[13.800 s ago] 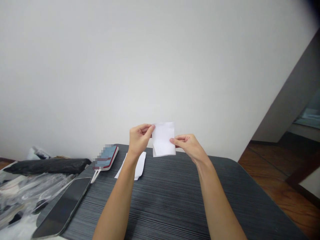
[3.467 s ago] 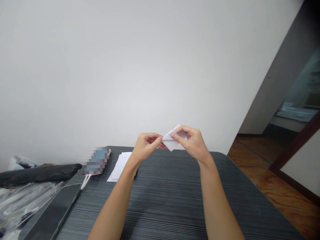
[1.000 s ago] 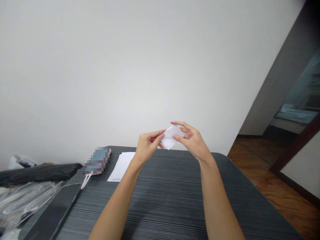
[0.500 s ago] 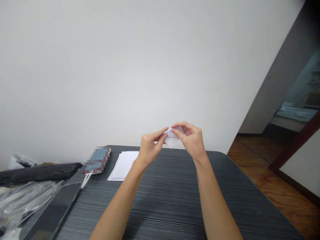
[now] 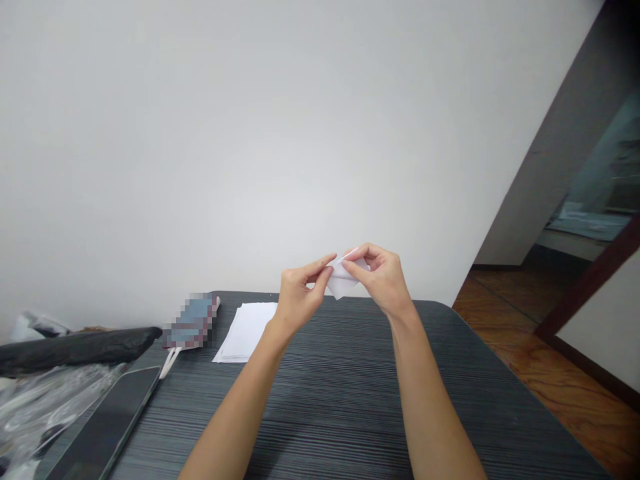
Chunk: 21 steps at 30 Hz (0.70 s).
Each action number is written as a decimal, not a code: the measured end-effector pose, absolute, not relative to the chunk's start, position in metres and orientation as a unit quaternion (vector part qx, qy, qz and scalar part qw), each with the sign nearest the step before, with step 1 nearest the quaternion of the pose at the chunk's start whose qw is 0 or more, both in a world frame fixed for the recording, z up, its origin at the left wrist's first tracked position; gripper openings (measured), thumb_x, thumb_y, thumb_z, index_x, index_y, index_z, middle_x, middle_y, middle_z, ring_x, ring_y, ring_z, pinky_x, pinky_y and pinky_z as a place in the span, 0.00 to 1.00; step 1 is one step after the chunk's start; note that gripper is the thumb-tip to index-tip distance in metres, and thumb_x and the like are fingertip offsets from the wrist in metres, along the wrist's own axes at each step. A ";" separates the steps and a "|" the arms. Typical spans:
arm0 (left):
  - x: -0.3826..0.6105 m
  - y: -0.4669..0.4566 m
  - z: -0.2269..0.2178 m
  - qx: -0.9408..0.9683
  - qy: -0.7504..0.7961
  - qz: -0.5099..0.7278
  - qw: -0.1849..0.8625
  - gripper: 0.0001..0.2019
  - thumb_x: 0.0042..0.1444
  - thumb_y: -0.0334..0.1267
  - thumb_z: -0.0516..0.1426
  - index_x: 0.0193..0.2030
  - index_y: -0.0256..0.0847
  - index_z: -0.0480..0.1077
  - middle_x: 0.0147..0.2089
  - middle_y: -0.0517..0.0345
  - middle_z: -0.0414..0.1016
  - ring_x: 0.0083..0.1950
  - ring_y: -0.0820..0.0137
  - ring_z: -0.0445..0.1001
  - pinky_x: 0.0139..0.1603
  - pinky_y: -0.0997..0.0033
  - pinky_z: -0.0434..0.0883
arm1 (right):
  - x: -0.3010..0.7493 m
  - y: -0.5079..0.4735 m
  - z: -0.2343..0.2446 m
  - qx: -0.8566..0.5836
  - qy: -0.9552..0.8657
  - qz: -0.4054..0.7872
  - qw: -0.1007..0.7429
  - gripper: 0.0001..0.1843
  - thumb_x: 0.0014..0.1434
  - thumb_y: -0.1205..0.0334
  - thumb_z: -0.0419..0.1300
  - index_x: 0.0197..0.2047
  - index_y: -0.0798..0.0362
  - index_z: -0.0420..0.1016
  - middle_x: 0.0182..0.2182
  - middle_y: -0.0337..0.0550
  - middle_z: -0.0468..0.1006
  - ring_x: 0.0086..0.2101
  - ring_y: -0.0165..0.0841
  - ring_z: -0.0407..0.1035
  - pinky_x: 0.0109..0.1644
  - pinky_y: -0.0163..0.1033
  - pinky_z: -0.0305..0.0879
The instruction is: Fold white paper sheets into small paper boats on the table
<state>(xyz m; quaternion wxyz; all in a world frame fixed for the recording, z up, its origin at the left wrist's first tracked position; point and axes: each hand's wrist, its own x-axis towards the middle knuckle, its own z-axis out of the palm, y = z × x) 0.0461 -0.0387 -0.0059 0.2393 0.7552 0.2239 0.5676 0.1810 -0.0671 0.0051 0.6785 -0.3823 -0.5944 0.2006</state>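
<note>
A small folded piece of white paper (image 5: 341, 285) is held up between my two hands, above the far edge of the dark table. My left hand (image 5: 303, 288) pinches its left side between thumb and fingers. At the upper right, my right hand (image 5: 383, 275) grips the paper with thumb and index finger near its top fold. A pointed corner of the paper hangs downward, and a crease runs across it. My fingers hide part of the folds.
Several white sheets (image 5: 246, 333) lie stacked on the table (image 5: 340, 400), left of my forearms. Beyond them are a pixelated blue item (image 5: 193, 321) with white straps and a dark tablet or phone (image 5: 107, 423). Black and clear plastic wrapping (image 5: 75, 350) lies at far left. A wall rises behind.
The thumb and index finger of my right hand have shifted slightly on the paper's top edge, and a fold there stands up more. My left hand keeps its pinch.
</note>
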 end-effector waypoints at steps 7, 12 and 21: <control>0.047 -0.039 -0.007 0.759 0.220 0.555 0.259 0.15 0.50 0.35 0.52 0.44 0.36 0.70 0.38 0.54 0.75 0.29 0.74 0.72 0.29 0.77 0.70 | 0.180 -0.068 0.006 -0.395 -0.589 0.198 0.676 0.05 0.43 0.65 0.60 0.23 0.55 0.65 0.25 0.39 0.70 0.28 0.30 0.65 0.34 0.36 0.61; 0.048 -0.038 -0.008 0.750 0.217 0.548 0.302 0.16 0.50 0.36 0.53 0.45 0.37 0.69 0.32 0.56 0.76 0.23 0.77 0.69 0.24 0.79 0.68 | 0.180 -0.067 0.005 -0.389 -0.599 0.196 0.672 0.06 0.44 0.65 0.59 0.24 0.54 0.64 0.26 0.39 0.69 0.30 0.30 0.65 0.35 0.36 0.62; 0.043 -0.034 -0.006 0.742 0.210 0.541 0.337 0.16 0.50 0.36 0.53 0.46 0.38 0.69 0.34 0.57 0.76 0.26 0.76 0.69 0.26 0.79 0.69 | 0.183 -0.076 0.007 -0.366 -0.633 0.307 0.609 0.31 0.42 0.66 0.60 0.50 0.43 0.56 0.28 0.36 0.68 0.25 0.29 0.65 0.27 0.35 0.63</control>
